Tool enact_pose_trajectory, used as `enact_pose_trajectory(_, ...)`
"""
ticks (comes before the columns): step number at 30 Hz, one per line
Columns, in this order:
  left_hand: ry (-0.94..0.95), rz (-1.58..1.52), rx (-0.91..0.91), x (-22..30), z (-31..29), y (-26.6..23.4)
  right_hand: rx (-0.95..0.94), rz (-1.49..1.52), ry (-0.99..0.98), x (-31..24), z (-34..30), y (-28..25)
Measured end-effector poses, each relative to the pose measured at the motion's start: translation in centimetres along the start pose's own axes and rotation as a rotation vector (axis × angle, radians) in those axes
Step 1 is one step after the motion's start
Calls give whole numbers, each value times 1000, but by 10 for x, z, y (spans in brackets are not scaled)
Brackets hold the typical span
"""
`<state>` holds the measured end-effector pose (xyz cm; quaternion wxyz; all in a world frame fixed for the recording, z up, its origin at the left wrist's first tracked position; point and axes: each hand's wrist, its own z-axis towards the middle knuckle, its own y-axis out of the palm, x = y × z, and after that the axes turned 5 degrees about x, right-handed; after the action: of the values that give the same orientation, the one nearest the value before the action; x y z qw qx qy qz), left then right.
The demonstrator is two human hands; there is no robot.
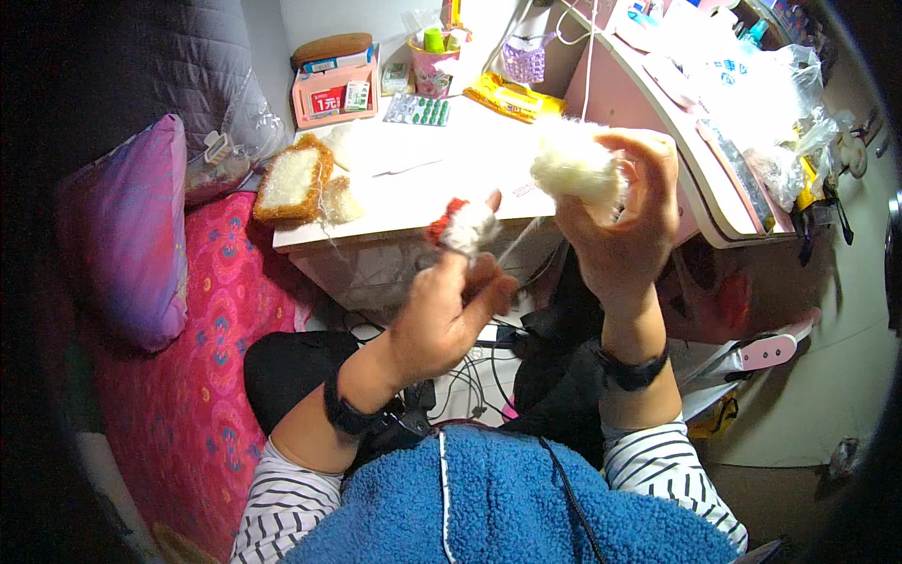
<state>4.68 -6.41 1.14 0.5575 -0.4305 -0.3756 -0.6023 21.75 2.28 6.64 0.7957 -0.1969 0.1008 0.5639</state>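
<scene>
My left hand [437, 305] is raised in front of the table edge, partly smeared by motion. A small red and white fuzzy yarn piece [465, 228] sits at its fingertips; whether it is wrapped round a finger or pinched, I cannot tell. Higher and to the right, my right hand [625, 211] curls its fingers and thumb round a fluffy cream yarn piece [573, 167]. A thin pale strand hangs between the two hands. On the table's left corner lies a fuzzy toast-shaped piece [289, 179] with a brown border, and a cream fuzzy piece [340, 200] touches its right side.
Along the back of the white table [404, 202] stand a pink box [336, 94], a pink cup [437, 70], a green pill blister [417, 110] and a yellow packet [512, 98]. A pink shelf unit [648, 103] with plastic bags rises at right. Cables [474, 376] lie below.
</scene>
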Motion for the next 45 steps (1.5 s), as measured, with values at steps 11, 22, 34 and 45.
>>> enact_pose_trajectory(11,-182,-256,-36,-36,35,-49,-602,1413,984,55,-51,13)
enact_pose_trajectory(22,-221,-162,-60,-42,35,-57,-751,298,669,69,-69,45)
enact_pose_trajectory(34,-255,-383,-98,-58,32,-59,-259,1466,1159,86,-79,25)
enact_pose_trajectory(45,-108,-399,258,-80,36,-60,-213,1715,1214,95,-75,32)
